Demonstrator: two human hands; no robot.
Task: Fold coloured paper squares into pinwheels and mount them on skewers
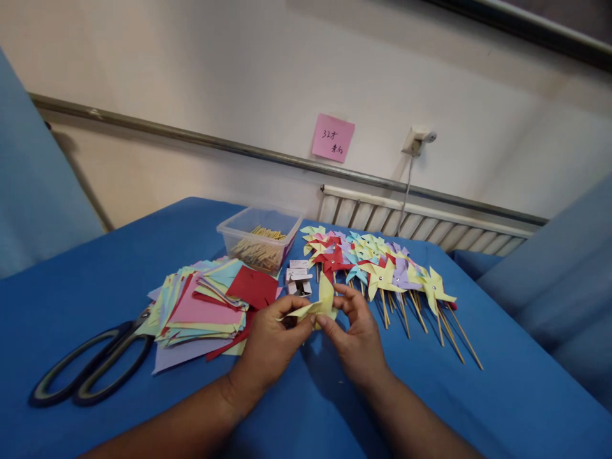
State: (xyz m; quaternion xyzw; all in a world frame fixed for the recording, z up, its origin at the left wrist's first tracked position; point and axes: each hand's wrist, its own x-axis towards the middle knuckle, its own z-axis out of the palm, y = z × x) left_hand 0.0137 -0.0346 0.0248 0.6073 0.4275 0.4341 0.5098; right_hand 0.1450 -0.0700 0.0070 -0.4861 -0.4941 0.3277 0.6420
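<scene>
Both of my hands meet over the middle of the blue table [119, 280]. My left hand [268, 344] and my right hand [356, 335] pinch a pale yellow folded paper piece [319, 305] between their fingertips, its corners bent up. Just left of my left hand lies a loose stack of coloured paper squares [205, 306] with a red sheet [252, 287] on top. To the right of my right hand, several finished paper pinwheels [382, 268] on wooden sticks lie in a row.
Large black-handled scissors [90, 366] lie at the front left. A clear plastic tub [261, 239] of wooden sticks stands behind the paper. Small white boxes [299, 277] sit beside it. A pink note [333, 138] hangs on the wall above a radiator [421, 220].
</scene>
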